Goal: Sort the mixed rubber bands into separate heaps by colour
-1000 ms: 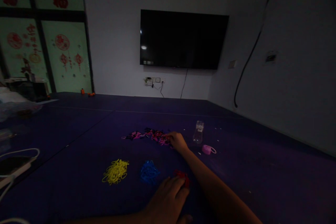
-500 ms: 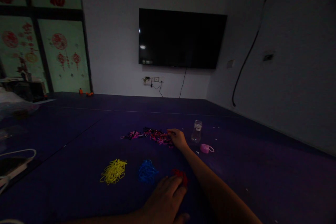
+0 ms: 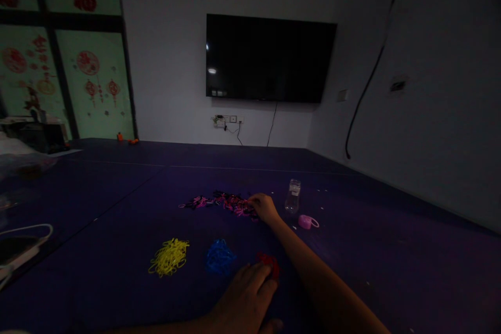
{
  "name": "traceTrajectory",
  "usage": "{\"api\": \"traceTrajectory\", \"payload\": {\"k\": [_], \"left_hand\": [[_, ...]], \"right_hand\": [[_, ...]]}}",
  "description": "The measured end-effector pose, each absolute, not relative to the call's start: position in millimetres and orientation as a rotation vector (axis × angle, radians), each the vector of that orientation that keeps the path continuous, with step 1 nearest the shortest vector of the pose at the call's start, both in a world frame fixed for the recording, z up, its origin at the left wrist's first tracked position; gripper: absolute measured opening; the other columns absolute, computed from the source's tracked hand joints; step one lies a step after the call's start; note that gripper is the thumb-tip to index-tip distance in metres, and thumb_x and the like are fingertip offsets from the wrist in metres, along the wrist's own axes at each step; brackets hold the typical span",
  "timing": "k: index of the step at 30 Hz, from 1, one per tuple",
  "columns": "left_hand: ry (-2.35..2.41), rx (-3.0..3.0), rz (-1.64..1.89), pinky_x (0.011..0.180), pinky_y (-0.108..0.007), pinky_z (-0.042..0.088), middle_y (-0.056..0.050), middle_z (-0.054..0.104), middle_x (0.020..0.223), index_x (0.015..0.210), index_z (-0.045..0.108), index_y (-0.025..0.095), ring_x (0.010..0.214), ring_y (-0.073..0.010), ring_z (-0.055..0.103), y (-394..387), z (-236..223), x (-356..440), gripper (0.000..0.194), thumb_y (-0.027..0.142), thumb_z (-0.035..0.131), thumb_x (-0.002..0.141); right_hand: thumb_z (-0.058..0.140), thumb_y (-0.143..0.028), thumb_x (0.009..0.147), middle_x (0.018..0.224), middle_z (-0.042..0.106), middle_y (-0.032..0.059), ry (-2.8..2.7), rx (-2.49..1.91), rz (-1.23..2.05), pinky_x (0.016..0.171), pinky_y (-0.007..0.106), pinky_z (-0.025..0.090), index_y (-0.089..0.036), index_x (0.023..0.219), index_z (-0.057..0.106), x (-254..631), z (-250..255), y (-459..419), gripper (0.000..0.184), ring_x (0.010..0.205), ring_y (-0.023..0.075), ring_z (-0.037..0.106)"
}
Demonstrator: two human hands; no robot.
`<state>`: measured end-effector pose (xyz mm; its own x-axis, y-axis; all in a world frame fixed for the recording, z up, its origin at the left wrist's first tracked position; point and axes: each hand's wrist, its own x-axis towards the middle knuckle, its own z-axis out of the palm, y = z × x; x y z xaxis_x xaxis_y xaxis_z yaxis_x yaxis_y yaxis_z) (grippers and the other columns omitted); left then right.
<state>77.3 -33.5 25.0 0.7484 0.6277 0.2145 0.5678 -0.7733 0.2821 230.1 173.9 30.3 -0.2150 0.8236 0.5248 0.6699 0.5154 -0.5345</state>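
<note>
My right hand [image 3: 265,207] reaches to the right end of a mixed pile of small rubber bands [image 3: 235,203], coloured pink, red and black. Its thumb and fingers are pinched together on a rubber band in the pile, mostly hidden by the fingertips. Closer to me, my left hand [image 3: 247,292] lies open, palm down, its fingertips at a small heap of red rubber bands [image 3: 270,261] and covering part of it. Left of that hand is a heap of blue rubber bands [image 3: 219,257], and beyond it a heap of yellow ones [image 3: 170,257].
A clear bottle [image 3: 293,196] stands right of my right hand, with a pink cap [image 3: 307,222] with a loop nearby. White scraps dot the purple surface [image 3: 376,250]. A white-framed object [image 3: 23,258] lies at the left edge. A television [image 3: 270,57] hangs on the wall.
My right fingertips have shifted slightly down into the mixed pile. The left hand and the sorted heaps stay where they were.
</note>
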Motion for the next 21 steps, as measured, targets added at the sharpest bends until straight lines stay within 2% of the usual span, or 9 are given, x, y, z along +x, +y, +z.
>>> {"api": "traceTrajectory", "payload": {"k": [8,13,16,21], "left_hand": [[0.961,2.746,0.444,0.105,-0.043,0.029,-0.013,0.04,0.137,0.127,0.044,0.015,0.125,-0.0286,0.036,-35,28,78,0.054,0.049,0.048,0.086],[0.956,2.756,0.474,0.105,-0.043,0.029,-0.013,0.039,0.138,0.128,0.043,0.015,0.125,-0.0285,0.035,-33,24,77,0.054,0.049,0.047,0.086],[0.948,2.755,0.458,0.105,-0.043,0.029,-0.013,0.038,0.138,0.128,0.043,0.015,0.125,-0.0288,0.035,-33,25,77,0.054,0.048,0.048,0.086],[0.953,2.745,0.452,0.104,-0.043,0.03,-0.013,0.038,0.138,0.128,0.043,0.016,0.125,-0.0286,0.035,-34,28,78,0.053,0.046,0.051,0.085]], "right_hand": [[0.054,-0.02,0.076,0.074,0.07,0.0036,-1.824,-1.299,0.3,0.06,0.023,0.045,-0.018,0.077,0.07,236,31,173,0.016,0.065,0.0159,0.063],[0.053,-0.02,0.078,0.081,0.069,0.0058,-1.841,-1.252,0.136,0.07,0.026,0.045,-0.017,0.079,0.069,236,34,172,0.016,0.076,0.0174,0.062],[0.051,-0.018,0.08,0.086,0.068,0.0068,-1.89,-1.201,0.068,0.075,0.026,0.044,-0.017,0.081,0.069,232,35,171,0.018,0.082,0.0171,0.062],[0.051,-0.011,0.077,0.084,0.068,0.0055,-2.043,-1.2,0.092,0.074,0.024,0.043,-0.018,0.08,0.069,226,33,171,0.02,0.081,0.0164,0.061]]}}
